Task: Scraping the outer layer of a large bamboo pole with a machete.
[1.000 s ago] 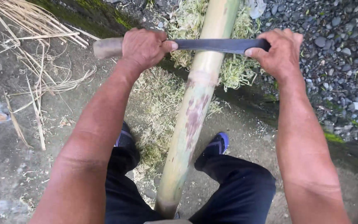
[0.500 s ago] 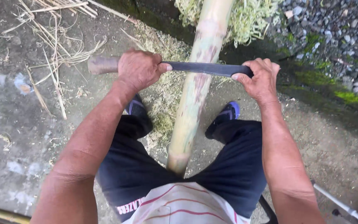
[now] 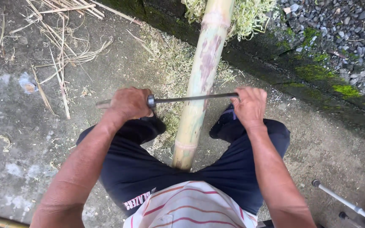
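At the centre of the frame, a long bamboo pole [image 3: 201, 80] runs from the person's lap up and slightly right to the top edge, its near end held between the thighs. A long blade [image 3: 193, 99] lies crosswise on the pole, roughly level with the knees.

Hand state:
- The left hand [image 3: 127, 103] is closed in a fist around the handle at the blade's left end.
- The right hand [image 3: 250, 105] is curled over the blade's far end, fingers wrapped down on it.

Handling judgement: The pole looks rigid, hollow and fairly light for its length, with a smooth, waxy skin that is likely slippery; the raised node rings give the surest purchase. The blade appears thin, stiff and sharp along one edge, so the right hand's hold calls for contact on the dull back only.

Edges and open room:
- A mossy concrete kerb [image 3: 313, 76] crosses the upper right, with gravel [image 3: 343, 21] beyond it; the pole's far end rests over it among pale shavings [image 3: 250, 14].
- Dry strips [image 3: 60, 46] lie scattered at the upper left on bare concrete floor [image 3: 17, 139].
- A metal rod [image 3: 347, 204] stands at the lower right, near the right elbow.
- Room toward the body is limited by the legs.
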